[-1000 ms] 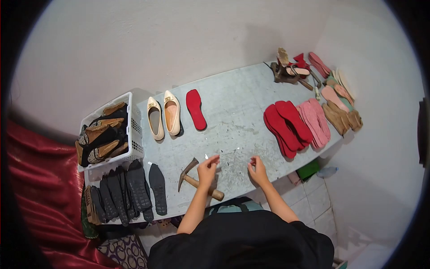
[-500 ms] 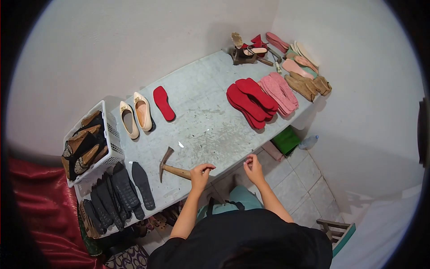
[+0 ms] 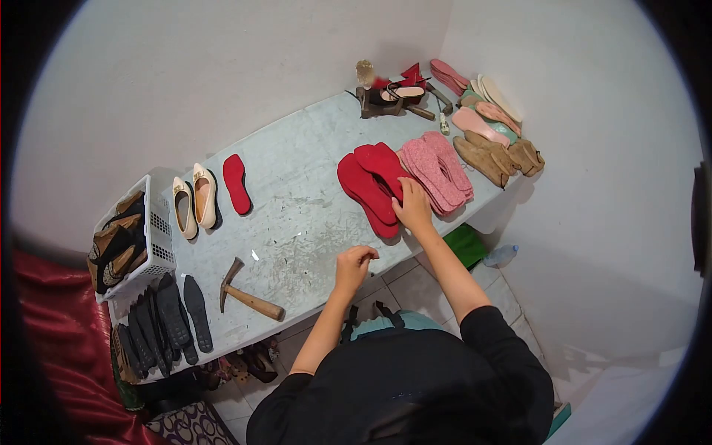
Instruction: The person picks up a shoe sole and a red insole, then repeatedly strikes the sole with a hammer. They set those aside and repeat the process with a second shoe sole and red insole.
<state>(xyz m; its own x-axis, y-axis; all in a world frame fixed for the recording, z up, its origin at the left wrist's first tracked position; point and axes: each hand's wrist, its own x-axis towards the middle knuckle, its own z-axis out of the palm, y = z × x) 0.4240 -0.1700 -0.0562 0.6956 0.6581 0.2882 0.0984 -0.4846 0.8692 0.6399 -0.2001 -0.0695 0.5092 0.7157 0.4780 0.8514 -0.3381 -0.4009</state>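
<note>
The right hand (image 3: 413, 204) rests on the near end of the red insoles (image 3: 363, 189), its thumb parted from its fingers; whether it grips one, I cannot tell. The pile lies directly under its fingertips and ahead of the left hand (image 3: 354, 268), which is apart from it, near the edge of the table (image 3: 297, 148), fingers loosely bent; its inner side is hidden. Pink insoles (image 3: 437, 170) lie just beside the red ones, to the right. A wooden-handled hammer (image 3: 254, 302) lies left of the left hand.
</note>
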